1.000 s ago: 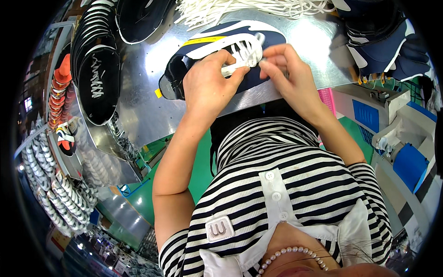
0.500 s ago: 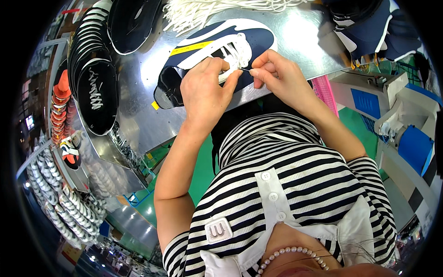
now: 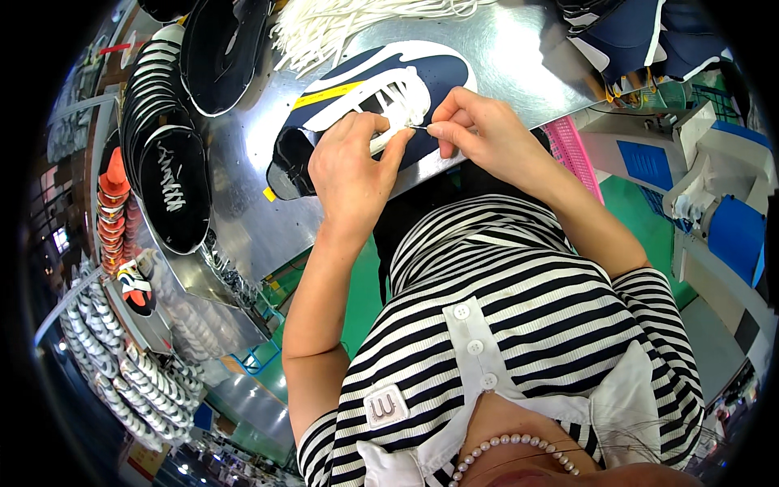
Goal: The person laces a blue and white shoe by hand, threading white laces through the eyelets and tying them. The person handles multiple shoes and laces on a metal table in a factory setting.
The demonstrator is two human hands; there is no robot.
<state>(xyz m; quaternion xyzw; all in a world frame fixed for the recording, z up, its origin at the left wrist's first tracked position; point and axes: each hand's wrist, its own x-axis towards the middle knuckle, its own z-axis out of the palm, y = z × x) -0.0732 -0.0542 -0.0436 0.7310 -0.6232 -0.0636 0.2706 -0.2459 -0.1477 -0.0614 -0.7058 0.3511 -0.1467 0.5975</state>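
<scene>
from my remote seat, nearest the camera i see the striped shirt (image 3: 519, 325) and, past it, both forearms reaching up to the metal table (image 3: 243, 187). the left hand (image 3: 350, 166) lies curled on the navy shoe upper (image 3: 365, 105), its thumb and forefinger closed on the white lace (image 3: 389, 138) at the lacing area. the right hand (image 3: 479, 130) sits just beside it, to the right, fingertips pressed together in a pinch on the thin lace tip (image 3: 418, 127) that bridges the small gap between the two hands. the upper lies flat near the table's front edge, tilted, its heel end toward the left and close to that edge, its toe under the right hand. beyond it a bare strip of metal runs to a heap of loose white laces (image 3: 324, 24) at the far side. to the left, stacked dark uppers (image 3: 170, 178) crowd the table; to the right, more navy pieces (image 3: 641, 32) and a pink basket (image 3: 568, 150) sit at the table's rim.
</scene>
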